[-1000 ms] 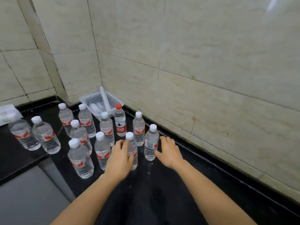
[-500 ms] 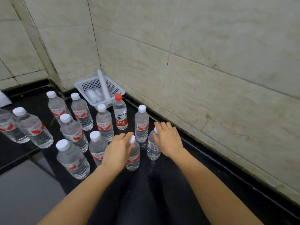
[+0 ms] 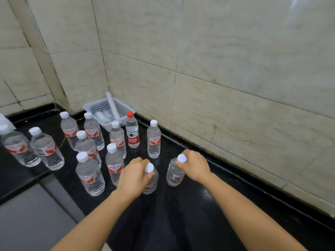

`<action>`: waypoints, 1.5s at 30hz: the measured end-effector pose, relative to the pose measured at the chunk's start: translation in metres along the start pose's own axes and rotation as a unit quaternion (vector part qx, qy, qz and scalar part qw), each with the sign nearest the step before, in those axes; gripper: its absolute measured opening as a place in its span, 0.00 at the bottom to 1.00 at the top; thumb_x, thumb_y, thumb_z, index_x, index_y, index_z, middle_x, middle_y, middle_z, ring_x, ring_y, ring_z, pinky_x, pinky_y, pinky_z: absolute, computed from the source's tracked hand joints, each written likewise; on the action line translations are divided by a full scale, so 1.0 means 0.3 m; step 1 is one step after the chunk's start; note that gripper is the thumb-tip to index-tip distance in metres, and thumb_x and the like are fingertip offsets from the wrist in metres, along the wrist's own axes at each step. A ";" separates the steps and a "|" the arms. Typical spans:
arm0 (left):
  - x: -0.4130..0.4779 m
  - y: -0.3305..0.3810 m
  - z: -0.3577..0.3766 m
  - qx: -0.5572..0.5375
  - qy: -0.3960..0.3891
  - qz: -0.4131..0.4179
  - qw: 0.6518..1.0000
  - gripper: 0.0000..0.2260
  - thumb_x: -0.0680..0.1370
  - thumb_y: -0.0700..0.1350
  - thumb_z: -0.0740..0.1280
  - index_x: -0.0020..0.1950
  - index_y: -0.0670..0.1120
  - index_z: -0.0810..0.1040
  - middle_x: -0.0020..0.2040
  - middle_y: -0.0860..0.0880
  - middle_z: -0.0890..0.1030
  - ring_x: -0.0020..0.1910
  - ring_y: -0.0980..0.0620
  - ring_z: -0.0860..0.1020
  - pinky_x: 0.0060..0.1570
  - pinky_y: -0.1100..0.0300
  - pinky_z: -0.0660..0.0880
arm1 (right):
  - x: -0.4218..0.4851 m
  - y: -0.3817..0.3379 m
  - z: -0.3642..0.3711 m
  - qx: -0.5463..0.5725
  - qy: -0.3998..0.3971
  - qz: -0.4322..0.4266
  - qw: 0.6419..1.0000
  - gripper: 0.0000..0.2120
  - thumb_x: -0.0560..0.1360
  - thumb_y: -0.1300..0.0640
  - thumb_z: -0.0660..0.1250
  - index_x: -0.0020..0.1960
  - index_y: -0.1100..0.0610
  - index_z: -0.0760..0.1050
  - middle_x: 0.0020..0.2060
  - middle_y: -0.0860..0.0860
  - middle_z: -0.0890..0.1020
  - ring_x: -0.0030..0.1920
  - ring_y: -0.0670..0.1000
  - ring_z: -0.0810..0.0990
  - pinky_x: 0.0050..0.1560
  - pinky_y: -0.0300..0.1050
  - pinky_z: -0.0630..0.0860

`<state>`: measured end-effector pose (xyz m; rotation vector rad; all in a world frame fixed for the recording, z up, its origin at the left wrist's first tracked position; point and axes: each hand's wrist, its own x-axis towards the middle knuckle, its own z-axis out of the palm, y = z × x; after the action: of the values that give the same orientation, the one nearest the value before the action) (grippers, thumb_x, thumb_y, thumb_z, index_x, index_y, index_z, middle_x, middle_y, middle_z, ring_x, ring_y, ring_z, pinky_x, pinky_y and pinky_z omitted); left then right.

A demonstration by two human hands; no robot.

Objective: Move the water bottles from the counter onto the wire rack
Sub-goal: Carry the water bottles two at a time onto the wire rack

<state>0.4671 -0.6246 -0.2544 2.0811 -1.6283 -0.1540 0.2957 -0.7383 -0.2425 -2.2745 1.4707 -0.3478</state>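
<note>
Bottles (image 3: 116, 136) crowding left hand (image 3: 134, 176).

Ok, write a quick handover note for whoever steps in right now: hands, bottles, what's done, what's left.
Left hand: closed on the nearest bottle, near its neck.
Right hand: gripping the bottle beside it, just below the cap.
Both bottles appear to be on the black counter.
Ten more stand behind and to the left, including the red-capped one.
The wire rack is out of view.
Done: nothing racked that's visible. Left: every bottle.
</note>
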 end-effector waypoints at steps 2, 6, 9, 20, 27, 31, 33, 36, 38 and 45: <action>-0.065 0.032 -0.026 -0.027 0.006 0.003 1.000 0.07 0.74 0.50 0.68 0.45 0.47 0.77 0.41 0.52 0.73 0.43 0.51 0.73 0.41 0.56 0.70 | -0.083 0.004 -0.040 0.030 -0.002 0.014 0.999 0.13 0.70 0.50 0.70 0.49 0.58 0.79 0.46 0.55 0.83 0.46 0.57 0.80 0.40 0.48 0.74; -0.220 0.127 -0.065 -0.060 0.005 0.023 0.998 0.07 0.72 0.51 0.69 0.40 0.48 0.77 0.38 0.52 0.73 0.40 0.51 0.74 0.36 0.55 0.69 | -0.311 0.046 -0.094 0.049 -0.010 0.032 0.998 0.14 0.66 0.49 0.73 0.45 0.59 0.81 0.42 0.55 0.83 0.44 0.57 0.81 0.37 0.47 0.72; -0.332 0.213 -0.080 -0.069 -0.007 0.046 0.996 0.08 0.70 0.53 0.69 0.39 0.48 0.78 0.37 0.51 0.73 0.38 0.52 0.75 0.35 0.56 0.70 | -0.501 0.099 -0.148 0.062 0.001 0.059 0.996 0.16 0.64 0.48 0.74 0.41 0.61 0.81 0.40 0.57 0.84 0.39 0.53 0.80 0.35 0.48 0.72; -0.628 0.732 -0.187 -0.169 -0.034 0.200 0.965 0.08 0.70 0.51 0.71 0.36 0.47 0.79 0.35 0.49 0.77 0.37 0.50 0.76 0.35 0.54 0.71 | -1.167 0.235 -0.544 0.083 0.124 0.148 0.978 0.21 0.64 0.49 0.76 0.37 0.68 0.77 0.27 0.52 0.69 0.29 0.48 0.64 0.30 0.43 0.60; -0.754 1.155 -0.220 -0.244 -0.055 0.297 0.922 0.15 0.70 0.47 0.72 0.33 0.37 0.74 0.31 0.37 0.74 0.29 0.52 0.63 0.30 0.57 0.61 | -1.506 0.386 -0.844 0.072 0.229 0.204 0.949 0.21 0.62 0.50 0.77 0.36 0.69 0.77 0.27 0.52 0.70 0.29 0.49 0.66 0.31 0.43 0.60; -0.847 1.408 -0.231 -0.286 -0.079 0.325 0.898 0.14 0.70 0.45 0.72 0.34 0.36 0.75 0.28 0.40 0.72 0.29 0.54 0.65 0.28 0.62 0.62 | -1.692 0.483 -1.026 0.070 0.276 0.215 0.934 0.16 0.64 0.52 0.77 0.36 0.66 0.81 0.26 0.51 0.73 0.28 0.47 0.68 0.30 0.41 0.62; -0.886 1.539 -0.225 -0.305 -0.084 0.333 0.888 0.13 0.69 0.46 0.73 0.36 0.36 0.77 0.30 0.38 0.74 0.29 0.53 0.67 0.31 0.58 0.64 | -1.781 0.547 -1.120 0.065 0.302 0.208 0.928 0.15 0.65 0.52 0.77 0.33 0.64 0.80 0.21 0.48 0.72 0.24 0.44 0.66 0.24 0.37 0.61; -0.948 1.740 -0.213 -0.333 -0.075 0.339 0.877 0.11 0.69 0.47 0.73 0.38 0.39 0.80 0.34 0.38 0.79 0.30 0.53 0.71 0.31 0.55 0.68 | -1.904 0.663 -1.256 0.062 0.332 0.193 0.921 0.20 0.64 0.51 0.77 0.34 0.68 0.76 0.24 0.50 0.67 0.26 0.47 0.63 0.28 0.39 0.59; -1.002 1.874 -0.202 -0.342 -0.061 0.344 0.872 0.08 0.69 0.48 0.73 0.39 0.43 0.83 0.33 0.42 0.82 0.31 0.52 0.76 0.32 0.53 0.73 | -1.981 0.750 -1.334 0.067 0.349 0.191 0.915 0.23 0.63 0.50 0.77 0.37 0.70 0.76 0.28 0.53 0.67 0.30 0.48 0.64 0.32 0.43 0.59; -1.139 2.247 -0.069 -0.360 -0.063 0.356 0.860 0.09 0.69 0.48 0.74 0.39 0.42 0.83 0.33 0.40 0.81 0.30 0.55 0.71 0.31 0.59 0.67 | -2.196 1.010 -1.479 0.025 0.375 0.204 0.904 0.18 0.65 0.53 0.77 0.28 0.57 0.69 0.25 0.52 0.63 0.25 0.48 0.60 0.27 0.43 0.56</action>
<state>-0.2159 -0.4118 -0.0097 0.8613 -1.9128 -0.5497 -0.4071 -0.3368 0.0177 -1.7783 2.2059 -1.1996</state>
